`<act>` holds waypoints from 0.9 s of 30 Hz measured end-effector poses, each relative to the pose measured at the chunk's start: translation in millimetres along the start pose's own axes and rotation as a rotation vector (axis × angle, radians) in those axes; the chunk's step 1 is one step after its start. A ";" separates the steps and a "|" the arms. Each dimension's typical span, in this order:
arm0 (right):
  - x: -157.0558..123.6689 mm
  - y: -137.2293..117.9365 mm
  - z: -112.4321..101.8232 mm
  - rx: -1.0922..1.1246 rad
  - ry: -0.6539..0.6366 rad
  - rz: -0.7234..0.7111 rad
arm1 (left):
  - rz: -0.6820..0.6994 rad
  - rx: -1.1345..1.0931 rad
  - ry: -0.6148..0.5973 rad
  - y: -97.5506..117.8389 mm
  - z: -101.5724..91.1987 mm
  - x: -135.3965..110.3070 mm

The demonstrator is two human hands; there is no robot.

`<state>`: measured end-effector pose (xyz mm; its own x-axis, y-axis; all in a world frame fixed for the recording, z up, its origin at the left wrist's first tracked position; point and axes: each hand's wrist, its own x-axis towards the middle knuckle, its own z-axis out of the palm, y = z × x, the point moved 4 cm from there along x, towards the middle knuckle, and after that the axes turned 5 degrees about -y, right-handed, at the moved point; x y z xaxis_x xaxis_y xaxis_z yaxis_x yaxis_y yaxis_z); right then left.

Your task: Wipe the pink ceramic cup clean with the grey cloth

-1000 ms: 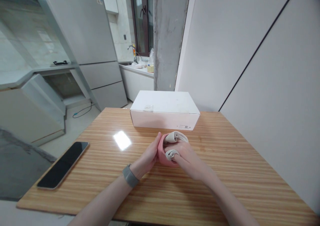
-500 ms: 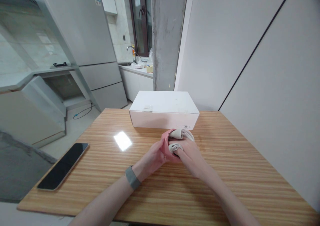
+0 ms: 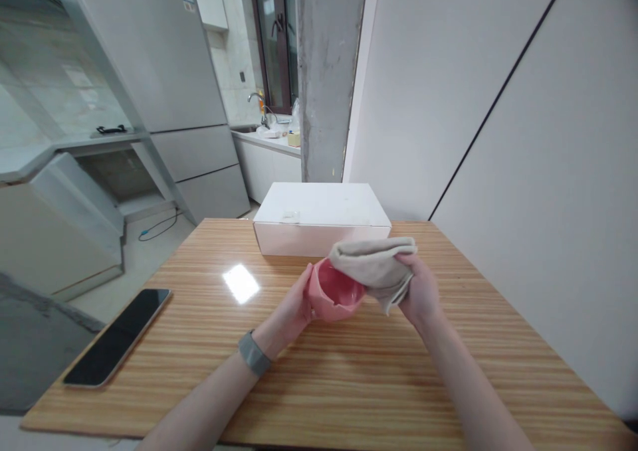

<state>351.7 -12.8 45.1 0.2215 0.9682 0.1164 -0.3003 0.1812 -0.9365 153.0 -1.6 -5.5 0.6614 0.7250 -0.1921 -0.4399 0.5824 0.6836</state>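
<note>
My left hand (image 3: 292,308) grips the left side of a small pink bowl (image 3: 335,293), which is tilted so its inside faces me, just above the wooden table (image 3: 349,378). My right hand (image 3: 423,291) is closed on a beige cloth (image 3: 373,265). The cloth drapes over the bowl's upper right rim. A grey band sits on my left wrist.
A closed white box (image 3: 321,217) lies just behind the bowl near the table's far edge. A dark phone (image 3: 117,337) lies face up at the table's left front corner. A white wall runs along the right side, and a kitchen with a fridge lies beyond.
My right hand has pulled the cloth out of the bowl and moved up and to the right. The bowl's pink inside now shows. My left hand has kept hold of the bowl.
</note>
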 end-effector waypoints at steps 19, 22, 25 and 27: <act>-16.2 37.2 43.9 0.055 -0.252 0.265 | -0.232 -0.153 -0.102 -10.6 0.6 -10.6; -10.6 38.9 34.3 -0.030 -0.150 0.130 | -0.210 -0.096 -0.103 -11.4 0.7 -8.9; -7.4 43.8 27.4 -0.067 -0.108 0.094 | -0.179 -0.072 -0.111 -12.3 0.9 -7.9; -6.1 47.8 24.9 -0.064 -0.106 0.100 | -0.165 -0.063 -0.106 -12.8 -0.5 -7.0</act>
<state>312.9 -5.8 7.9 0.0934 0.9943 0.0522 -0.2557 0.0746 -0.9639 153.6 -13.9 -13.3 0.7863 0.5772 -0.2202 -0.3556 0.7143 0.6028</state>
